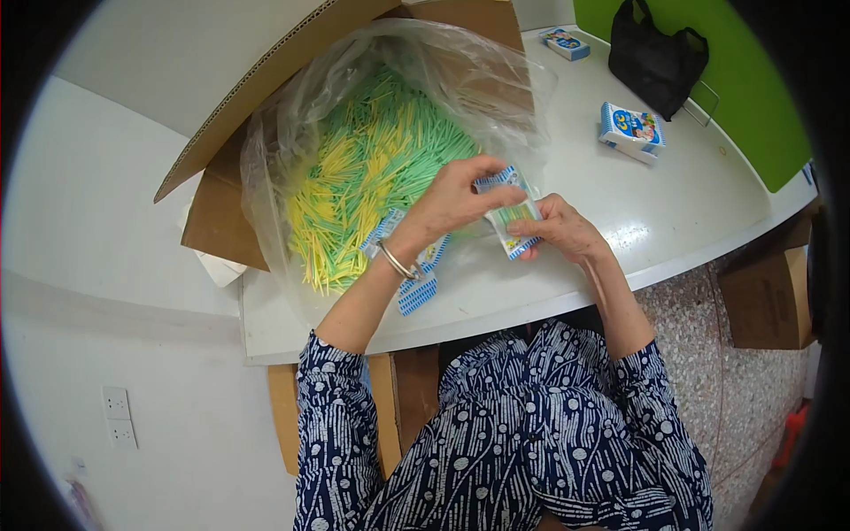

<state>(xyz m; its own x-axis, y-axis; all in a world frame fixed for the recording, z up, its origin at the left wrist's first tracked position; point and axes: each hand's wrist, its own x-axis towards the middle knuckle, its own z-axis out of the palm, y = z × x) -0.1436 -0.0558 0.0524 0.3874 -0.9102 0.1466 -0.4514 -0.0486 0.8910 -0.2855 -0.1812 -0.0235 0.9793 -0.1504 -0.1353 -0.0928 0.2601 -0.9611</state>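
Over the white table, a small blue-and-white packet [517, 215] is held tilted between my two hands, with green and yellow sticks showing through its clear middle. My right hand [571, 232] grips its right side, thumb across the front. At the packet's upper end are the bent fingers of my left hand [462, 196], closed on its top edge. Under my left wrist lie more flat blue-and-white packets [418, 294], partly hidden by the arm. Just beyond, a clear plastic bag [266, 168] holds a heap of thin green and yellow sticks [381, 150].
The bag sits in an open cardboard box [221, 221] at the left. Blue-and-white packs [632, 133] and a black carrier bag [655, 57] are at the far right, beside a green panel [753, 106]. Another cardboard box [768, 299] stands on the speckled floor.
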